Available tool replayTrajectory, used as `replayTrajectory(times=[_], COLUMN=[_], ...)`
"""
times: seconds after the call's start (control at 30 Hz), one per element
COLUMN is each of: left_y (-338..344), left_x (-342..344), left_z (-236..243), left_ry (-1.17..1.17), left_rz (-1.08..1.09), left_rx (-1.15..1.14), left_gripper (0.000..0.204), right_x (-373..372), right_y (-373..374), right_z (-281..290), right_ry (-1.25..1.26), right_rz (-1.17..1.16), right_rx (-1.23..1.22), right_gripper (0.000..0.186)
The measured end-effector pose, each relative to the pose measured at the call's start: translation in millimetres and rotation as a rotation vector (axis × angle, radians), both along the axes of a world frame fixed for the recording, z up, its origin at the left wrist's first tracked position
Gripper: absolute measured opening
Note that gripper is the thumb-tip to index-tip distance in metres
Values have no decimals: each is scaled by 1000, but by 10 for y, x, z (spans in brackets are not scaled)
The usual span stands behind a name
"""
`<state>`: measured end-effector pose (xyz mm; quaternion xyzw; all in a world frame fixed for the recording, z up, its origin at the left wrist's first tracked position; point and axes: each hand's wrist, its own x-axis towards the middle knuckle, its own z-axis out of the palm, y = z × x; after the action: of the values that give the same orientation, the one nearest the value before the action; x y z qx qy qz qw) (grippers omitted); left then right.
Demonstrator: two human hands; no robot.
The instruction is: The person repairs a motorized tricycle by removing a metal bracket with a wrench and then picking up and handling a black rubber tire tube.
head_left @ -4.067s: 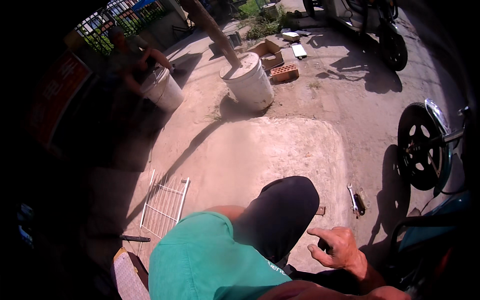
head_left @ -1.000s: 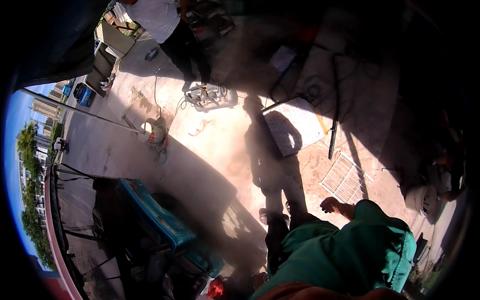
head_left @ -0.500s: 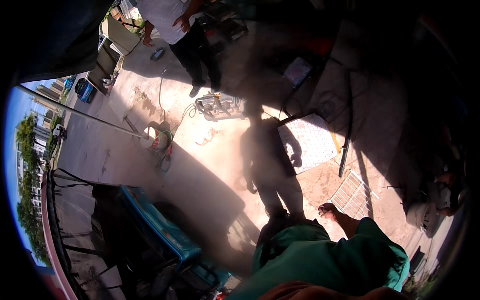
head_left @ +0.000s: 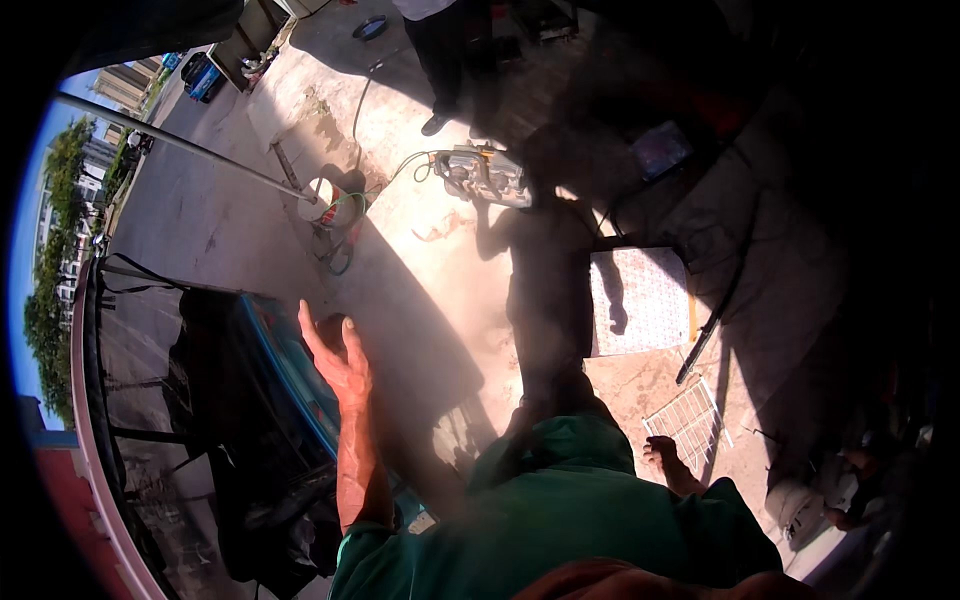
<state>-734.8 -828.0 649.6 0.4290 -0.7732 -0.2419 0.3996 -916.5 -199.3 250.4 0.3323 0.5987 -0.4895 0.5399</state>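
My left hand (head_left: 342,355) is raised on the left, its fingers spread and nothing in it. It is nearest to a blue-edged vehicle (head_left: 285,355) with a dark interior. At my right side hangs my right hand (head_left: 664,454), small and partly in shadow. Its fingers are loosely bent and apart, and I see nothing held in it. Just beyond it a white wire rack (head_left: 688,415) lies on the ground. Farther off is a pale patterned panel (head_left: 645,300), my shadow falling across part of it.
Ahead on the concrete sits a metal unit (head_left: 485,175) with a hose. A pole (head_left: 190,145) slants down to a white bucket (head_left: 318,195) among hoses. Another person (head_left: 445,65) stands beyond. A long black strip (head_left: 715,325) lies right of the panel.
My left hand and forearm have come into view on the left, raised with fingers spread. My view has tilted down, so the other person now shows higher up and is cut off by the frame.
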Motion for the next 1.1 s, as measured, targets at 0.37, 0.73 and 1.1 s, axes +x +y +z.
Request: replayTrajectory(times=[0.37,0.73,1.1], left_y=[1233,-344,-4374], left_x=[2284,2524,1619], left_z=[-3085,-3271,-3350], left_ry=[-479,-141,540], left_rz=[383,437,101], left_rx=[1584,1646,1230], left_gripper=[35,39,55], right_x=[-1730,-1699,-1877], right_y=[-2218,-4521,-5312], right_z=[481,-609,-481], right_ry=[29,169,-506], right_rz=[107,186,-13], right_rx=[-347,-485,-1019], right_gripper=[13,14,15])
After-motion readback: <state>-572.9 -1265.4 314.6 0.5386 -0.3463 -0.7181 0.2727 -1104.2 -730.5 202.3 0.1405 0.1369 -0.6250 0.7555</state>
